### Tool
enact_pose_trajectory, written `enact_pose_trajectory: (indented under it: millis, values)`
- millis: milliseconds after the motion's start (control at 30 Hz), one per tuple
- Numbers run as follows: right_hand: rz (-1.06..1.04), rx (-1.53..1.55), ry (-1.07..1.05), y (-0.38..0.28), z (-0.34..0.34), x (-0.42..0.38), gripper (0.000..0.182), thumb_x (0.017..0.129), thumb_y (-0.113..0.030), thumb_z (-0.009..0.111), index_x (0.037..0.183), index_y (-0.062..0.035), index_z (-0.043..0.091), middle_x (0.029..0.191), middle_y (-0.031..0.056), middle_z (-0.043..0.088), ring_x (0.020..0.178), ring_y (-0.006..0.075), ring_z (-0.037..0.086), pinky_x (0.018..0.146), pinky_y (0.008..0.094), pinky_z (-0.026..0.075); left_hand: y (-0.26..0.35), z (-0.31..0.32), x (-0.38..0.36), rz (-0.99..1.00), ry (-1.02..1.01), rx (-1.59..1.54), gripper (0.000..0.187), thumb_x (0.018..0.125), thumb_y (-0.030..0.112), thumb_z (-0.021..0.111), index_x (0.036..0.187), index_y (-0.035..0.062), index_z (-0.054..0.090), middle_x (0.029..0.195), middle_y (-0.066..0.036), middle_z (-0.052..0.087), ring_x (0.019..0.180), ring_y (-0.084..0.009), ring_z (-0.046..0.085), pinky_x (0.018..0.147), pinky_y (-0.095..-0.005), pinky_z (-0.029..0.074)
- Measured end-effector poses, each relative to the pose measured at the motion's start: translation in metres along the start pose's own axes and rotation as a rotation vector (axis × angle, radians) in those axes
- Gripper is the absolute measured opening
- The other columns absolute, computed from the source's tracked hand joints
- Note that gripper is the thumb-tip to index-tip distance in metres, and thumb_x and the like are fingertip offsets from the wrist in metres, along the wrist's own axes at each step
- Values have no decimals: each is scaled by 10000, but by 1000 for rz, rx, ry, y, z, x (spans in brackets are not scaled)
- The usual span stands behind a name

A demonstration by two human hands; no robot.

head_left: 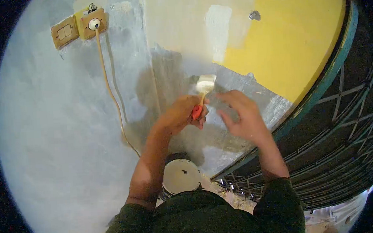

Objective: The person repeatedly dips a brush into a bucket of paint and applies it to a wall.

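My left hand [180, 113] grips a paintbrush [203, 90] by its red handle. The pale bristles press against the wall [180, 62] where grey-white coating meets bare yellow paint [291, 41]. My right hand [241, 114] hovers just right of the brush, fingers spread and holding nothing. A round white paint bucket [180, 176] stands on the floor below my arms, partly hidden by my left forearm.
A switch plate [64, 32] and a socket [93, 24] sit high on the left wall, with a cord [110, 90] hanging down from the socket. A dark metal grille [345, 122] in a teal frame fills the right side. Debris lies near the bucket.
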State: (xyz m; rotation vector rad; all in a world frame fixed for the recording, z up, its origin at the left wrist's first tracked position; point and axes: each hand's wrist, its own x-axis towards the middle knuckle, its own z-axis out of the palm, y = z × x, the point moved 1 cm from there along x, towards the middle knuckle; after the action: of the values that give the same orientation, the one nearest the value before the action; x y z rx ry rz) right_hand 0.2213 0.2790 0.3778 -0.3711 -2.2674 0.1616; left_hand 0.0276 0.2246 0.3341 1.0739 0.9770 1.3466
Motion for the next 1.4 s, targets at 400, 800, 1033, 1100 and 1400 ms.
enact_pose_trajectory:
  millis: [400, 800, 1033, 1100, 1400]
  values:
    - [-273, -5, 207, 15, 78, -57, 344, 700, 83, 723, 1031, 60, 633, 953, 160, 641, 813, 302, 658, 684, 347, 561, -27, 23, -13, -123, 331, 610, 459, 956, 305, 498, 618, 27, 637, 507, -82, 566, 436, -192, 535, 450, -348, 422]
    - [250, 217, 354, 30, 105, -93, 108, 838, 45, 666, 941, 39, 636, 945, 160, 680, 865, 284, 693, 723, 337, 579, -33, 27, -32, -220, 315, 444, 476, 984, 383, 457, 887, -5, 716, 512, -77, 519, 477, -181, 519, 504, -364, 413]
    - [973, 1299, 730, 66, 167, -160, 183, 990, -172, 552, 1041, 1, 581, 975, 147, 684, 905, 224, 692, 809, 322, 586, -13, 19, -70, -72, 262, 336, 466, 1022, 359, 431, 1065, -26, 692, 508, 14, 447, 459, -69, 418, 455, -279, 359]
    - [1068, 1414, 720, 63, 176, -177, 178, 990, -174, 551, 1051, -7, 566, 1004, 151, 673, 905, 236, 688, 818, 325, 590, -12, 19, -77, 15, 282, 337, 476, 1039, 343, 408, 1053, -37, 694, 509, 33, 434, 449, -51, 390, 445, -245, 333]
    - [950, 2164, 733, 46, 188, -170, 254, 1010, -183, 498, 1102, 48, 546, 1109, 163, 638, 1071, 232, 621, 986, 321, 519, -10, 33, -90, 20, 206, 340, 433, 1038, 320, 438, 1071, -35, 683, 522, 52, 410, 468, -40, 371, 448, -231, 312]
